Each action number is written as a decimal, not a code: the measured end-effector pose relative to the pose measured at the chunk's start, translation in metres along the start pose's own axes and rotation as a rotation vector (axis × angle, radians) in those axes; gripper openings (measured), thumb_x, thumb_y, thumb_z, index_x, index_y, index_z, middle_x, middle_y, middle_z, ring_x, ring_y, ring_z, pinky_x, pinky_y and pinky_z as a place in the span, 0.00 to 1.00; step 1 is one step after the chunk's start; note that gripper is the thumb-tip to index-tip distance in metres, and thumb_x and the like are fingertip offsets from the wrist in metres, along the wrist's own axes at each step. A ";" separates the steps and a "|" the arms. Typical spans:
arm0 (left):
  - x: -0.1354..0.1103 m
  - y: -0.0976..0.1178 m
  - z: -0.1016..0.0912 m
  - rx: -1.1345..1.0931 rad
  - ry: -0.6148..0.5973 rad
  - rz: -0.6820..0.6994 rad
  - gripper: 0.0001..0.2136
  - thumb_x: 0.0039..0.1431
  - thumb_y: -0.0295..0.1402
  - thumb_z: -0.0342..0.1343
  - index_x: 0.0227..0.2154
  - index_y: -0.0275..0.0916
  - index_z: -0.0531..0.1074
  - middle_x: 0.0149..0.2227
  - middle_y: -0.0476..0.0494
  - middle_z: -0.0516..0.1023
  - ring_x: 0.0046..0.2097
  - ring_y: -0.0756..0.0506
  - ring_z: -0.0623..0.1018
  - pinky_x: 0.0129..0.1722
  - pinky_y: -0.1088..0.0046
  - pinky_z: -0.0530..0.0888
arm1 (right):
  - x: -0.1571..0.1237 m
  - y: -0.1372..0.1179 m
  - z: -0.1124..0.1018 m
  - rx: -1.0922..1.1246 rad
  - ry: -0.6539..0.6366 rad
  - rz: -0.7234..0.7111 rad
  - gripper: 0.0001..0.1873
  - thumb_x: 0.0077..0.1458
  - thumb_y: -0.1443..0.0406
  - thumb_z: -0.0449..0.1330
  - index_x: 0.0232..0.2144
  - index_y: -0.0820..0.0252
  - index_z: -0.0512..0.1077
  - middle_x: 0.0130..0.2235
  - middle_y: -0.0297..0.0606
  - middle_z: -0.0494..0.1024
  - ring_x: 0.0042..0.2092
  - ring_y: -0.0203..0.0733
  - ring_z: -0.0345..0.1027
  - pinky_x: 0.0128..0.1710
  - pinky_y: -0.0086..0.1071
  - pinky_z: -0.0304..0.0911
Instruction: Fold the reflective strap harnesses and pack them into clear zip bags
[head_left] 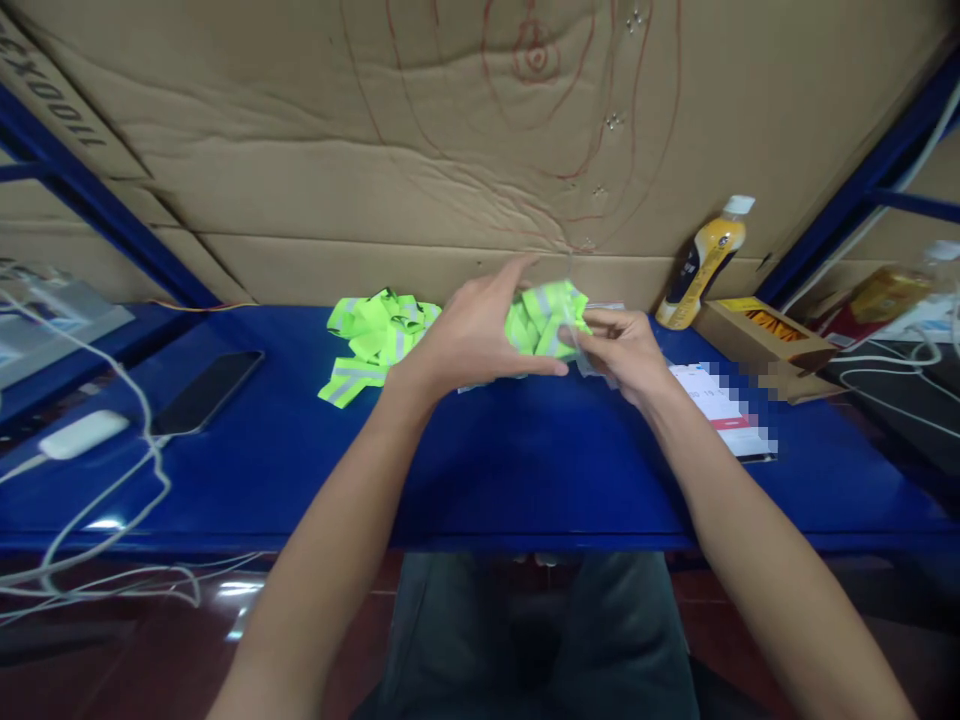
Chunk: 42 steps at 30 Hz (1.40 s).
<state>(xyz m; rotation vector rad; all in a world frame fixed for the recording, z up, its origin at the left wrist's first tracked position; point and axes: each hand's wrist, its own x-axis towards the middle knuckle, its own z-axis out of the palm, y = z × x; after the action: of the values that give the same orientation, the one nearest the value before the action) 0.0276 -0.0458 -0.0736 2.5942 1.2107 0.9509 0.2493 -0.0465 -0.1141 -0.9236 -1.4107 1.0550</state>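
Over the blue tabletop, my left hand (484, 335) curves around a bunched neon-yellow reflective strap (544, 318) with silver bands, its thumb below and fingers above. My right hand (619, 345) pinches the edge of a clear plastic bag (589, 362) at the strap's right end. The bag seems to cover part of the strap; how far in it lies, I cannot tell. Left of my hands rests a loose heap of more neon-yellow reflective straps (386, 330). Something flat and pale beneath my left hand is mostly hidden.
A yellow-labelled bottle (705, 265) stands at the back right beside an open cardboard box (772, 335). A white printed packet (724, 410) lies near my right forearm. On the left are a black phone (211, 392), a white charger case (84, 436) and loose white cables (154, 470).
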 end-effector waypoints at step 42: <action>0.012 -0.027 0.054 -0.950 0.189 -0.324 0.30 0.64 0.64 0.62 0.51 0.42 0.76 0.55 0.35 0.86 0.59 0.33 0.85 0.57 0.55 0.82 | 0.004 0.015 0.011 0.149 -0.100 0.127 0.35 0.35 0.42 0.85 0.36 0.56 0.80 0.40 0.37 0.87 0.41 0.42 0.81 0.43 0.32 0.76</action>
<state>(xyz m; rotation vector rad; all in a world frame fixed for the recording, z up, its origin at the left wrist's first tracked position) 0.0475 -0.0108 -0.1202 1.5524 0.8502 1.2933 0.2378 -0.0391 -0.1269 -0.8710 -1.3481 1.2992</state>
